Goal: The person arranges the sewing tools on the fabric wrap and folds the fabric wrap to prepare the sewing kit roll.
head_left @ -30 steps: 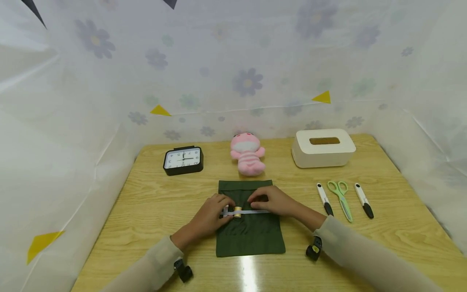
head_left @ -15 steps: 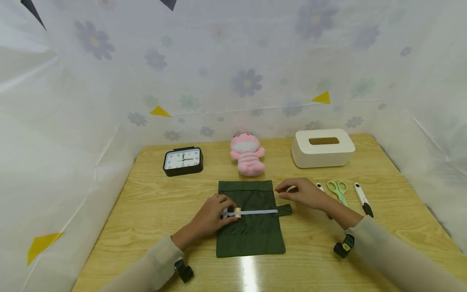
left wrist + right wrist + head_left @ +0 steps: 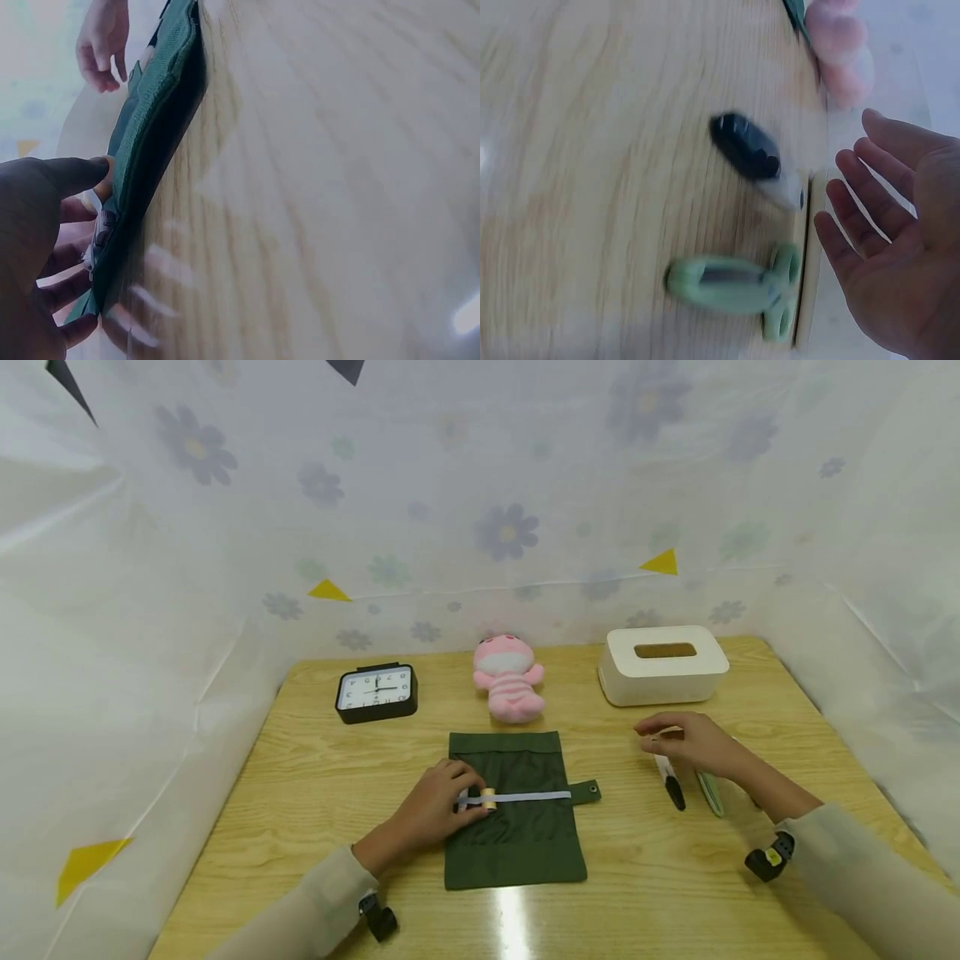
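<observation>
A dark green fabric roll point(image 3: 517, 860) lies flat on the table with a white elastic band point(image 3: 534, 796) across it. My left hand point(image 3: 435, 800) pinches a small tan spool point(image 3: 489, 799) at the band between thumb and fingers. Pale items beside the spool are partly covered by the fingers. Over to the right, my right hand point(image 3: 693, 745) hovers with loosely extended fingers, holding nothing. Under it lie a white tool with a black end point(image 3: 746, 146) and green scissors point(image 3: 724, 285). The hand hides the scissors' handles in the head view.
A black clock point(image 3: 377, 692) sits at the back left, a pink plush toy point(image 3: 510, 681) at the back middle. A white tissue box point(image 3: 663, 668) stands behind the right hand. The roll's snap tab point(image 3: 586, 792) sticks out to the right. Plastic sheeting surrounds the table.
My right hand has left the band and moved right, first past the snap tab, then over the scissors and white tool. The left hand has stayed at the spool.
</observation>
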Tool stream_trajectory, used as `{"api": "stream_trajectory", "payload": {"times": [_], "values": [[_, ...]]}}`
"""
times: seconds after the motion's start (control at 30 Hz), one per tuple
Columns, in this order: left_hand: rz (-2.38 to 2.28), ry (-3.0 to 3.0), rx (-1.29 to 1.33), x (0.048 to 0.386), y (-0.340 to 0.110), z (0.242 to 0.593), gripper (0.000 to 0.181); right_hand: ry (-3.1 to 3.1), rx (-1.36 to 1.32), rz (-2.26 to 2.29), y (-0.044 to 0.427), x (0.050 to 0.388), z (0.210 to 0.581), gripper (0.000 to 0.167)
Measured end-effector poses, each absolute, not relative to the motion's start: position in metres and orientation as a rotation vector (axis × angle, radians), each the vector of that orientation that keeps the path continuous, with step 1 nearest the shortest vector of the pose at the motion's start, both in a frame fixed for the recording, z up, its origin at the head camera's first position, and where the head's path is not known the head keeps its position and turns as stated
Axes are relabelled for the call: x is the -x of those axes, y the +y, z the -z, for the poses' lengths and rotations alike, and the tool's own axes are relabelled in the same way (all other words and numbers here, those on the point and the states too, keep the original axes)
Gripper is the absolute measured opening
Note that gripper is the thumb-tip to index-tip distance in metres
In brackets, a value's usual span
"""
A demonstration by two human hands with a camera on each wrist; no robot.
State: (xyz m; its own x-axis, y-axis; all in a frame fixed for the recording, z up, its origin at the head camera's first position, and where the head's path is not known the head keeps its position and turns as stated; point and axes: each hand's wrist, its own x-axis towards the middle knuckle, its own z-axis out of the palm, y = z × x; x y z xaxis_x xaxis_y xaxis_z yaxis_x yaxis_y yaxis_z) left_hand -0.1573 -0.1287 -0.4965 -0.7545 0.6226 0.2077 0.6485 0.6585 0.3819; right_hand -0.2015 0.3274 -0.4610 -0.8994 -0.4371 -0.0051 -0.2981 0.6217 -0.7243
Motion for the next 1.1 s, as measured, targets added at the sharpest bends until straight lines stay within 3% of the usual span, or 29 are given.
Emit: {"api": "stream_trajectory", "payload": {"times": [0.57,0.77,1.1], "values": [[0.625,-2.738,1.103,0.158,-0.112,0.496,0.03,2.688,0.742,0.828,0.364,0.205,0.473,0.077],[0.633,-2.716,1.136,0.158,-0.107,0.497,0.024,2.717,0.719,0.724,0.361,0.204,0.474,0.082],[0.648,-2.753,1.124,0.156,-0.102,0.5,0.016,2.703,0.701,0.743,0.357,0.204,0.467,0.075]]}}
